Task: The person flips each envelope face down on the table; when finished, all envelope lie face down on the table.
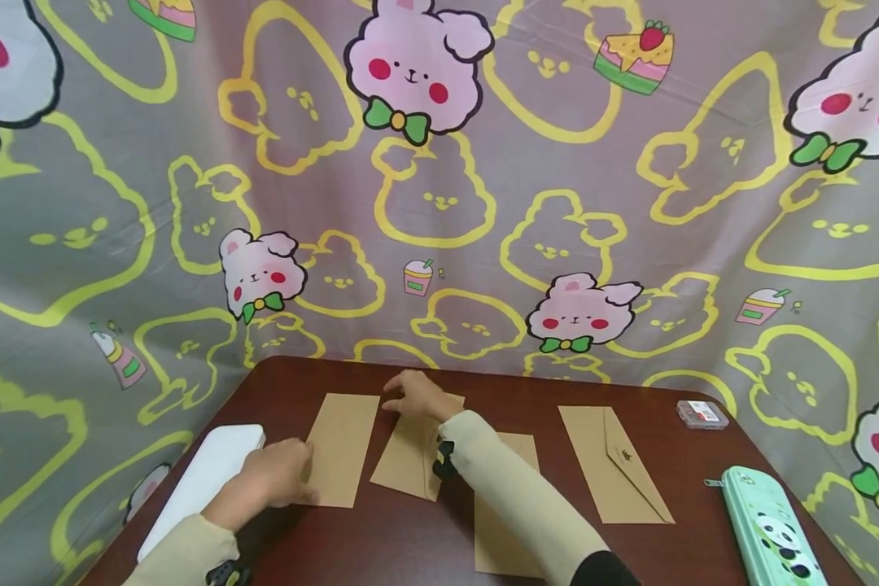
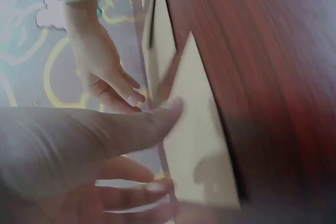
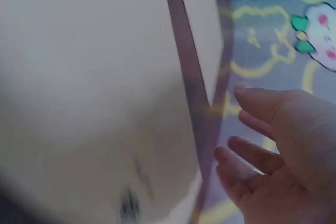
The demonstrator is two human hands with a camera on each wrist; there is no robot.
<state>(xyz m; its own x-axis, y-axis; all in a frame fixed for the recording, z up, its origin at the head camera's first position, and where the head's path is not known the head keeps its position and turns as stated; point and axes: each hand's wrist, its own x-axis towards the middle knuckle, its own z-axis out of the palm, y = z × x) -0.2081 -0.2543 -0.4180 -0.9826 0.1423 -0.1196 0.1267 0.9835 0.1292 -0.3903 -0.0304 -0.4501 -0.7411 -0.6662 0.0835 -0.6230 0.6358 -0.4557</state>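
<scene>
Head view: the left hand point(image 1: 271, 476) sits at the outer long edge of the left envelope point(image 1: 346, 452), perhaps to steady or square it. Its thumb and fingers stand apart; whether they press the paper I cannot tell. The right hand point(image 1: 417, 397) reaches to the far end of the second envelope point(image 1: 403, 460), fingers loosely bent and spread from the thumb, nothing between them. The right sleeve point(image 1: 527, 496) passes over the third envelope point(image 1: 500, 547), hiding part of it.

The fourth envelope point(image 1: 611, 468) lies slanted, with bare wood around it. The tabletop point(image 1: 381, 541) leaves room in front of the second envelope; its back edge is near the right hand, and a white case point(image 1: 205, 480) limits room leftward.
</scene>
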